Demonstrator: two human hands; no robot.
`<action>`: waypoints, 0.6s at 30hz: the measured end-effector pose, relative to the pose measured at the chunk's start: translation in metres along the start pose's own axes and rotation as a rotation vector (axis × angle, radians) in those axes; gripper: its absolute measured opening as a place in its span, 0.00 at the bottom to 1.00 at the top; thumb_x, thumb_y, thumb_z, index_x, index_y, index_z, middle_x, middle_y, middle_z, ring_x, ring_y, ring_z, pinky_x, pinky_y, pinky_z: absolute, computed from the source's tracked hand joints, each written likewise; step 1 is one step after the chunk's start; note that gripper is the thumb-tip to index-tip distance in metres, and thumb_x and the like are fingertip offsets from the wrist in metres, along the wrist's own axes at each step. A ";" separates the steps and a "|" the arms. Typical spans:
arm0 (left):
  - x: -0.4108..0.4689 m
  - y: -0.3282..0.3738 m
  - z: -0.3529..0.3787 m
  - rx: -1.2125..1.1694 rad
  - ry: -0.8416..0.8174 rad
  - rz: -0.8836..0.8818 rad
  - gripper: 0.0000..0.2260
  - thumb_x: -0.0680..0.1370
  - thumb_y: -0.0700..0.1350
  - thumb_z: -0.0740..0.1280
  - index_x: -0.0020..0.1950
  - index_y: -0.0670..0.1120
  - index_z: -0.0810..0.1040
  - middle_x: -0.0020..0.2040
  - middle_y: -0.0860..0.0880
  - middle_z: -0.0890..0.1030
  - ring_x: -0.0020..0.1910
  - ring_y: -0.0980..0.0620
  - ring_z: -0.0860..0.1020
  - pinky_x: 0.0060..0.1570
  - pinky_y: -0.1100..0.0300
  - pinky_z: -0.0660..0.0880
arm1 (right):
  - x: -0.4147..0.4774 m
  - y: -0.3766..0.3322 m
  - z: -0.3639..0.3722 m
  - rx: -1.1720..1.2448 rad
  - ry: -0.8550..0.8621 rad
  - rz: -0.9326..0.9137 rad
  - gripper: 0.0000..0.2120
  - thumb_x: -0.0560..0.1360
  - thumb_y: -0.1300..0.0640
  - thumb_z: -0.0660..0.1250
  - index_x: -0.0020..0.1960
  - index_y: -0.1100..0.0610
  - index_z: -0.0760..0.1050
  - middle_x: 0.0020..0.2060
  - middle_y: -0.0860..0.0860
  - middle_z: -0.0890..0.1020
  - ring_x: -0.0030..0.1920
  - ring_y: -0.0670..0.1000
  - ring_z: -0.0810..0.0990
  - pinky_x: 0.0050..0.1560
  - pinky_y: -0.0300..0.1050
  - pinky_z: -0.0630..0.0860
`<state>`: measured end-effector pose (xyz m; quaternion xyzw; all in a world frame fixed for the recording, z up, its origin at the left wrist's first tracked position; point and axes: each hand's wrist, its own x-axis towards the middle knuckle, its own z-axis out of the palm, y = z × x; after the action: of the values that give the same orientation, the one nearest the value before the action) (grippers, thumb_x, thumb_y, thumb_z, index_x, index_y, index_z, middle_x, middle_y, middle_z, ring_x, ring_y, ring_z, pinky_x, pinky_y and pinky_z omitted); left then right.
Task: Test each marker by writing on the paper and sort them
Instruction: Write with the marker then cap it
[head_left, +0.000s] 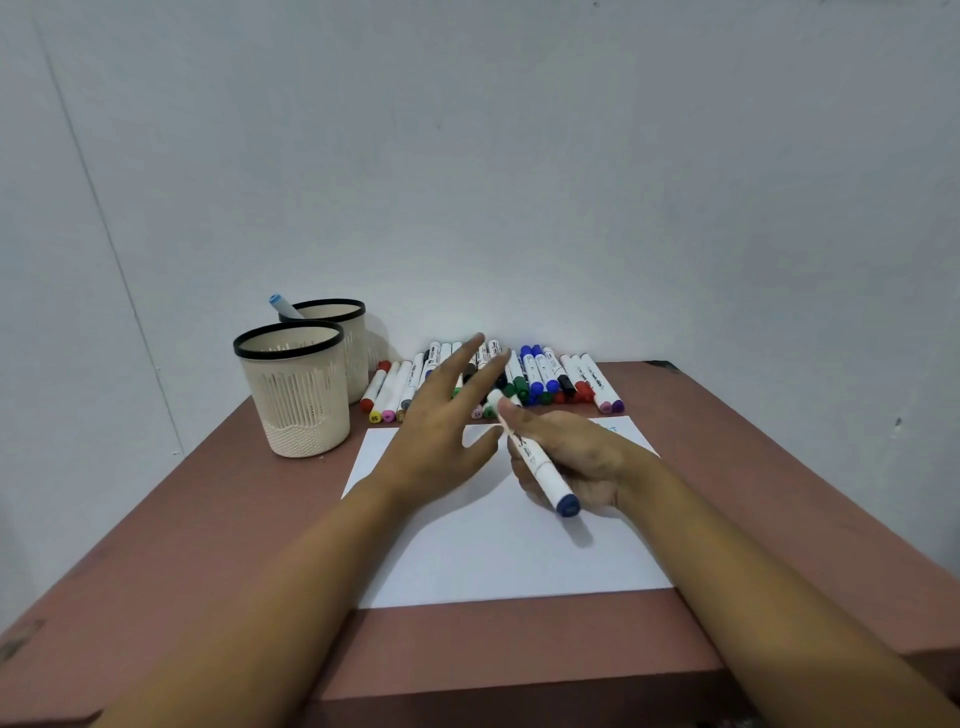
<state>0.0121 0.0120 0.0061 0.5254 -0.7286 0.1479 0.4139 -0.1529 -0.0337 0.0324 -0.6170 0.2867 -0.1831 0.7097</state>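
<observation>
One blue-capped marker (276, 302) in rear cup (356, 349), front cup (297, 400) interior hidden

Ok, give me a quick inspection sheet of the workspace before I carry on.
Surface: brown table, scuffed at the near left corner.
Job's things: paper in the middle; row of markers along the far edge; front cup; rear cup holding a light blue marker.
Clutter: nothing seen.
Hands: left hand open, spread above the paper; right hand grips a dark blue marker.
Cables: nothing seen.
Surroundings: plain pale wall behind.
</observation>
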 end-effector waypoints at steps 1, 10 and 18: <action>0.001 0.000 0.000 0.032 0.004 0.053 0.23 0.75 0.48 0.63 0.70 0.48 0.68 0.71 0.46 0.66 0.70 0.51 0.65 0.63 0.56 0.70 | -0.003 -0.002 0.001 0.005 -0.032 0.033 0.22 0.64 0.38 0.69 0.33 0.56 0.68 0.22 0.48 0.69 0.21 0.44 0.67 0.24 0.36 0.65; -0.004 0.004 0.003 0.058 -0.157 -0.188 0.08 0.80 0.43 0.61 0.49 0.39 0.73 0.36 0.51 0.73 0.35 0.49 0.69 0.34 0.59 0.58 | 0.004 -0.005 -0.012 0.173 0.092 -0.132 0.08 0.78 0.65 0.58 0.46 0.55 0.73 0.30 0.50 0.75 0.27 0.46 0.71 0.25 0.37 0.65; -0.003 0.010 0.003 0.013 -0.180 -0.223 0.12 0.80 0.49 0.61 0.51 0.40 0.76 0.39 0.47 0.76 0.37 0.49 0.72 0.35 0.60 0.62 | 0.013 0.005 -0.003 0.039 0.268 -0.346 0.09 0.79 0.57 0.64 0.41 0.58 0.76 0.27 0.50 0.75 0.26 0.44 0.70 0.25 0.34 0.64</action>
<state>0.0024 0.0160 0.0047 0.6168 -0.6988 0.0580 0.3576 -0.1455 -0.0433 0.0250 -0.6134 0.2645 -0.3881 0.6350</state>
